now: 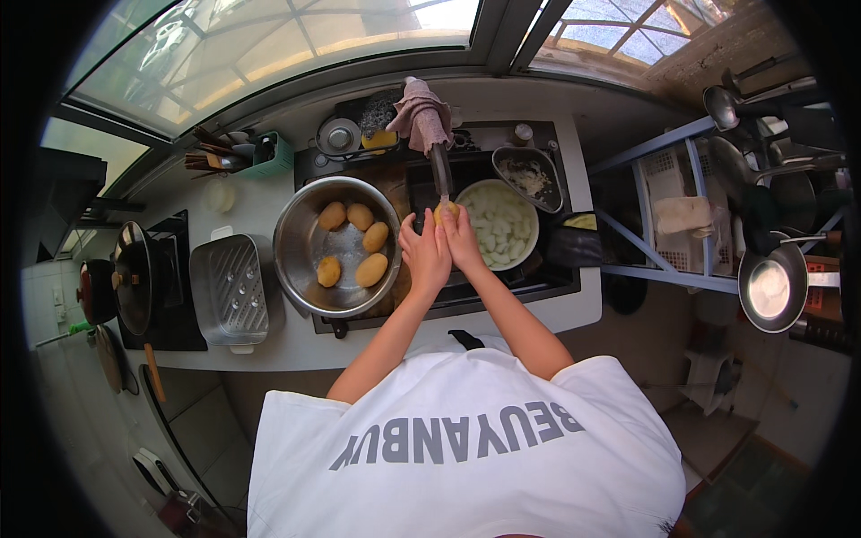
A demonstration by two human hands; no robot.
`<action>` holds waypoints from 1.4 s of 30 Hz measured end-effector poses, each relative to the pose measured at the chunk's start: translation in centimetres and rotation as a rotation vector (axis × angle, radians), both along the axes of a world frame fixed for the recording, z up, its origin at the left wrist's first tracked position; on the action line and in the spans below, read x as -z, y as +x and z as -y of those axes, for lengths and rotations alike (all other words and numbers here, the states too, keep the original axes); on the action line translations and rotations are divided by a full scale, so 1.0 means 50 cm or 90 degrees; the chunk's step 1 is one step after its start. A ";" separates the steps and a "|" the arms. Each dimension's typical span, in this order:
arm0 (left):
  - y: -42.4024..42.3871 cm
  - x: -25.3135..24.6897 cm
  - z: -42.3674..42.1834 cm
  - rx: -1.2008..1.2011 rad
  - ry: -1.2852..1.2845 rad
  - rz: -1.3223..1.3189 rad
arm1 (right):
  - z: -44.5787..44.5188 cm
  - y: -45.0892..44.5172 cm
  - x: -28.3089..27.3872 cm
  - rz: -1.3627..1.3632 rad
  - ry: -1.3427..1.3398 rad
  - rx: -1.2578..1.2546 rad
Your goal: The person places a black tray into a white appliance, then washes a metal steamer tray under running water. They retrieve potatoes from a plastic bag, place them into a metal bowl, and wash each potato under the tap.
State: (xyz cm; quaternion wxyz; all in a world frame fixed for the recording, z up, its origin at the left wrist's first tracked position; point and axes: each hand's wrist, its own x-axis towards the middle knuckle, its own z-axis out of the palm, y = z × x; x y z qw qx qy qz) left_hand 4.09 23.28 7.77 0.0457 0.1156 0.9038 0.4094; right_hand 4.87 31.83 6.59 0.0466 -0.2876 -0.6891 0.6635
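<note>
A yellow-brown potato [446, 213] is under the faucet [440, 171], where a thin stream of water meets it. My right hand [464, 239] grips the potato from the right. Pressed up beside it is my left hand [426, 255], fingers spread, its fingertips at the potato's left side; whether it also grips the potato is hidden. To the left stands a stainless steel bowl [286, 269] with several potatoes [371, 270] in it. Just right of my hands, a round pot [536, 235] contains pale cut vegetable pieces [498, 222] in liquid.
A pink cloth [424, 118] wraps the faucet's top. A triangular strainer basket [557, 198] with scraps sits behind the pot. Further left are a rectangular drain basket [229, 289] and a lidded pan [133, 279]. Utensils and a steel pan [773, 286] hang by the blue rack [706, 195].
</note>
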 end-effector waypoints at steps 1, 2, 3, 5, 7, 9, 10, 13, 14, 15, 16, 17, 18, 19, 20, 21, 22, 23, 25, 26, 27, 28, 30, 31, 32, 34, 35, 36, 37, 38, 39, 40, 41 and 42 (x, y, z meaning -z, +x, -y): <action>-0.019 0.052 -0.005 -0.024 0.112 -0.019 | 0.012 0.001 -0.009 0.014 -0.006 -0.017; -0.037 0.084 -0.013 -0.042 0.225 -0.036 | 0.025 0.008 -0.013 0.031 -0.010 -0.026; -0.062 -0.004 -0.034 -0.027 0.447 0.449 | 0.013 0.025 -0.001 0.053 -0.016 -0.006; -0.110 0.006 -0.013 -0.056 0.545 0.832 | 0.026 0.036 0.007 -0.023 0.032 -0.064; -0.085 0.046 -0.017 -0.038 0.496 0.625 | 0.020 0.030 -0.002 0.025 -0.083 -0.066; -0.031 0.075 -0.048 -0.101 0.418 0.337 | 0.014 0.013 0.046 -0.071 -0.068 0.041; -0.016 0.058 -0.064 -0.106 0.395 0.343 | -0.002 0.010 0.060 -0.040 -0.069 0.040; -0.053 0.033 -0.038 -0.058 0.450 0.623 | 0.004 0.021 0.055 -0.001 0.028 -0.027; -0.081 0.088 -0.021 -0.068 0.577 0.765 | 0.018 0.024 0.041 0.001 0.076 -0.064; -0.082 0.029 -0.038 -0.067 0.606 0.834 | 0.010 0.031 0.044 -0.008 0.089 -0.051; -0.077 0.018 -0.035 -0.065 0.617 0.810 | 0.015 0.034 0.042 -0.023 0.100 -0.053; -0.071 0.012 -0.031 -0.062 0.628 0.786 | 0.017 0.036 0.040 -0.037 0.111 -0.055; -0.063 0.008 -0.032 -0.075 0.563 0.698 | -0.002 0.030 0.054 -0.030 0.159 -0.119; -0.049 0.010 -0.031 -0.089 0.499 0.610 | -0.026 0.016 0.055 0.027 0.002 -0.150; -0.037 0.012 -0.036 -0.101 0.434 0.523 | -0.052 -0.001 0.056 0.083 -0.157 -0.179; -0.024 0.024 -0.050 -0.105 0.376 0.325 | -0.057 -0.008 0.045 0.114 -0.270 -0.198; -0.025 0.037 -0.044 -0.103 0.377 0.336 | -0.062 -0.015 0.034 0.155 -0.378 -0.209; -0.030 0.050 -0.035 -0.101 0.378 0.347 | -0.049 -0.007 0.023 0.133 -0.363 -0.168; -0.073 0.035 -0.018 -0.085 0.525 0.583 | -0.007 0.017 -0.047 0.088 -0.334 -0.073; -0.088 0.018 -0.011 -0.067 0.519 0.667 | -0.002 0.023 -0.055 0.054 -0.322 -0.076; -0.085 0.025 -0.009 -0.063 0.503 0.579 | -0.004 0.020 -0.054 0.058 -0.290 -0.091; -0.077 0.038 -0.014 -0.056 0.485 0.492 | -0.012 0.012 -0.046 0.061 -0.257 -0.104; -0.047 0.024 -0.037 -0.061 0.370 0.299 | -0.030 -0.010 -0.023 0.093 -0.250 -0.116; -0.048 0.027 -0.039 -0.048 0.358 0.292 | -0.030 -0.009 -0.010 0.083 -0.281 -0.098; -0.053 0.031 -0.039 -0.034 0.346 0.284 | -0.027 -0.009 0.003 0.073 -0.313 -0.081; -0.086 0.038 -0.025 0.014 0.369 0.266 | -0.019 -0.006 -0.052 0.063 -0.459 -0.058; -0.096 0.036 -0.017 -0.040 0.434 0.369 | -0.011 0.001 -0.045 0.032 -0.456 -0.065; -0.099 0.018 -0.018 -0.069 0.475 0.440 | -0.005 0.006 -0.045 -0.002 -0.455 -0.070; -0.101 0.009 -0.021 -0.098 0.515 0.512 | -0.001 0.007 -0.046 -0.036 -0.453 -0.074; -0.094 0.015 -0.024 -0.067 0.480 0.455 | -0.007 0.005 -0.047 -0.007 -0.368 -0.073; -0.081 0.024 -0.027 -0.037 0.444 0.396 | -0.010 -0.006 -0.028 0.009 -0.327 -0.060; -0.070 0.024 -0.035 -0.006 0.408 0.339 | -0.018 -0.019 -0.001 0.027 -0.285 -0.046; -0.064 0.023 -0.045 -0.018 0.381 0.295 | -0.024 -0.025 0.025 0.044 -0.243 -0.030; -0.067 0.031 -0.039 -0.017 0.387 0.297 | -0.025 -0.029 0.019 0.110 -0.294 -0.024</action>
